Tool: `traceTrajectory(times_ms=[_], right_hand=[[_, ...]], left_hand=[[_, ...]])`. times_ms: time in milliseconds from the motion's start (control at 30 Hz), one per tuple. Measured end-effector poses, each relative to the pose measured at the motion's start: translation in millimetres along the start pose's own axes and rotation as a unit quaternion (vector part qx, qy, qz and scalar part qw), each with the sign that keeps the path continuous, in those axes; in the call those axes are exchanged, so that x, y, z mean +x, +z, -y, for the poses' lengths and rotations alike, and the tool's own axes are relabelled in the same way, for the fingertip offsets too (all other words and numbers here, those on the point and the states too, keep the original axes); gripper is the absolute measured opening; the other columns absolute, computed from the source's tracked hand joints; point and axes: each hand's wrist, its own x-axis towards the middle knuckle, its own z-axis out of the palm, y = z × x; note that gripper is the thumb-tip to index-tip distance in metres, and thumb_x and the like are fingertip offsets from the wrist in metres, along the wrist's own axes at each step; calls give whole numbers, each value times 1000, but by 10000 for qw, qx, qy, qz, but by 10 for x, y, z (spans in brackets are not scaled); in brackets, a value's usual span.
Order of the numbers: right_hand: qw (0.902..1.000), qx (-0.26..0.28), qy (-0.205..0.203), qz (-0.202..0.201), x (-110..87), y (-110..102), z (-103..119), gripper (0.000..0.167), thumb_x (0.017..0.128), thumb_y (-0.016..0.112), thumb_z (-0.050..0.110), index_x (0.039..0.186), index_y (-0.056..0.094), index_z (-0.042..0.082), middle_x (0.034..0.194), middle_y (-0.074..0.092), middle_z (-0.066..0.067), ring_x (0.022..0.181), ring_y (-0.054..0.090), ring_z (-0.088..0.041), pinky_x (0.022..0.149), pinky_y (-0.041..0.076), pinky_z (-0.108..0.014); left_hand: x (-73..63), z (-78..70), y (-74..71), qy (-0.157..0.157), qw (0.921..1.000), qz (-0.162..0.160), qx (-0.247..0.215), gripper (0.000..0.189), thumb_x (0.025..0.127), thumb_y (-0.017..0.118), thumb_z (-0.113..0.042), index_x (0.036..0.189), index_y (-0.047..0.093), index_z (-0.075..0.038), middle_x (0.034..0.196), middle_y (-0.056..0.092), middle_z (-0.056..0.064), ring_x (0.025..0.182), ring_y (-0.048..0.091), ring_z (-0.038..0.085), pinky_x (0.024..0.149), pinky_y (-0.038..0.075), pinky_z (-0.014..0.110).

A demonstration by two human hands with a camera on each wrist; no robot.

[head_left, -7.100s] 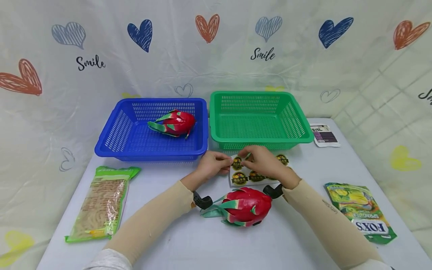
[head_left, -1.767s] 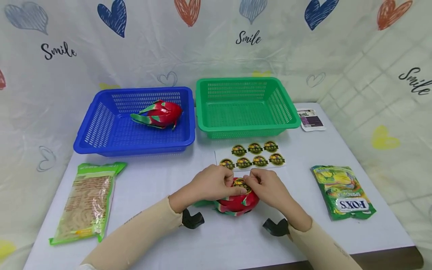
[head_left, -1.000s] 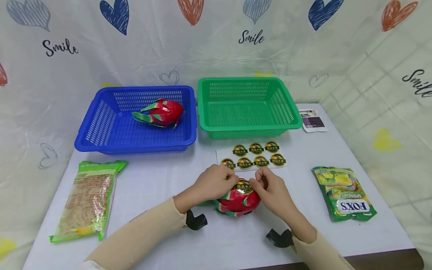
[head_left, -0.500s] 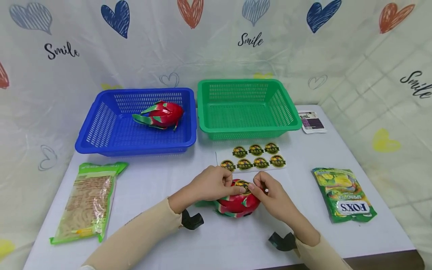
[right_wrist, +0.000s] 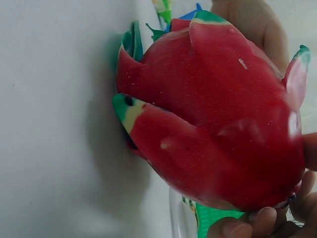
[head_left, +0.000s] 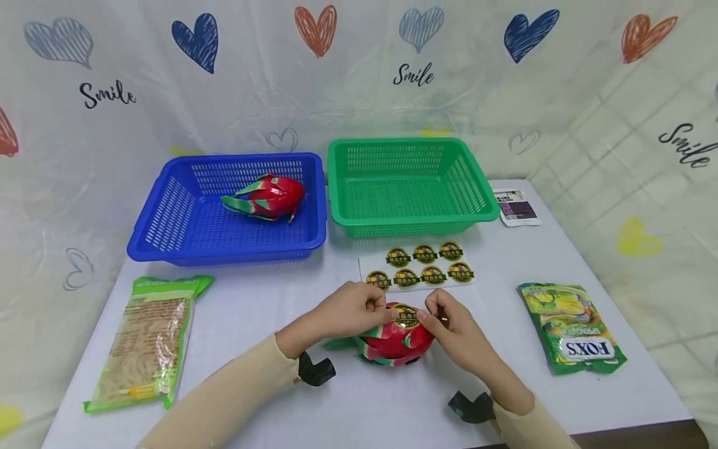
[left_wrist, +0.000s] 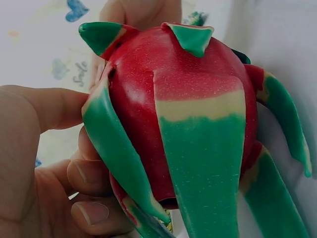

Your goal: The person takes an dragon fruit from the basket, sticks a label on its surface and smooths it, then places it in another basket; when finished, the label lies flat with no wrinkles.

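Note:
In the head view a red dragon fruit [head_left: 392,346] with green-tipped scales lies on the table, its leafy end to the left. A round black-and-gold sticker [head_left: 406,317] is on its upper side. My left hand [head_left: 350,308] holds the fruit from the left, thumb at the sticker's left edge and fingers curled behind. From the right, my right hand [head_left: 457,330] grips it, thumb at the sticker's right edge. Both wrist views show fingertips [left_wrist: 91,213] curled against the fruit's far side; the sticker is hidden there. Just behind lies a sticker sheet [head_left: 370,262] with several labels.
A blue basket [head_left: 241,255] holding another dragon fruit [head_left: 275,196] stands back left, beside a green basket [head_left: 415,227]. A green-edged food bag [head_left: 148,343] lies left, a FOX'S pouch [head_left: 572,327] right. A small white-and-purple packet [head_left: 517,209] sits behind right.
Earlier both hands were at the sheet's upper left label; that spot is now bare and a sticker is on the fruit. Lately the thumbs have shifted along the sticker's edges, the right hand moving slightly outward.

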Motion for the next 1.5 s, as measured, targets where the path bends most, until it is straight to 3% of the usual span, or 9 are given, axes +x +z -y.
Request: traceTrajectory(times_ms=[200,300,433,633,833,1000,1100,1200,1500], right_hand=[[9978,-533,-266,-291,-24,6,-3,9,105,61,16,106,53,11,95,55,-4,80,51,-11,63,45,-25],[9937,-913,-636,-140,-16,6,22,21,105,59,16,126,58,18,117,63,-4,94,57,-11,74,50,-26],[9892,-1217,-722,379,-8,14,88,41,103,63,27,144,55,24,137,63,-1,117,60,-14,90,57,-28],[9763,-2023,-467,619,22,73,201,71,85,81,56,144,57,25,142,60,7,126,58,-17,93,62,-36],[9633,-2554,-512,642,71,154,310,77,82,84,57,144,59,20,142,61,1,125,61,-20,96,62,-43],[9569,-2794,-296,735,117,218,394,80,80,85,57,145,59,19,141,62,-1,123,62,-22,97,61,-47],[9507,-2983,-179,829,154,252,445,83,77,87,58,144,60,18,137,62,-2,118,64,-21,93,62,-46],[9438,-3173,-128,918,185,276,476,88,73,89,59,143,61,15,132,62,-2,112,64,-18,89,63,-43],[9415,-3236,-92,938,171,286,486,100,61,95,61,139,62,7,131,62,-6,112,65,-22,93,62,-45]], left_hand=[[-5,-10,-43,84,9996,-180,219,33,99,68,-36,68,62,-24,53,49,-11,53,45,4,54,35,22],[6,-40,-179,116,9979,-528,363,29,100,66,-35,74,67,-22,58,53,-10,55,47,5,55,38,22],[45,-111,-507,-13,9915,-1208,480,19,101,66,-32,91,75,-18,75,65,-6,65,55,9,60,45,25],[246,-88,-1109,-428,9716,-2113,976,28,101,63,-29,119,74,-11,103,75,5,82,66,20,72,56,36],[563,48,-1485,-1242,9543,-2269,1499,53,101,62,-33,142,59,1,122,69,18,106,65,29,97,57,44],[769,120,-1585,-1712,9490,-2175,1510,60,99,65,-38,138,55,6,135,62,23,121,61,36,104,56,50],[828,166,-1597,-1965,9467,-2142,1391,49,97,67,-41,117,60,3,111,63,19,103,62,32,85,58,41],[865,194,-1587,-2127,9448,-2085,1368,42,96,69,-43,97,58,-3,90,55,12,86,58,27,67,50,34],[897,184,-1564,-2210,9425,-2125,1331,44,93,74,-43,104,63,-1,91,57,10,87,58,25,70,53,33]])
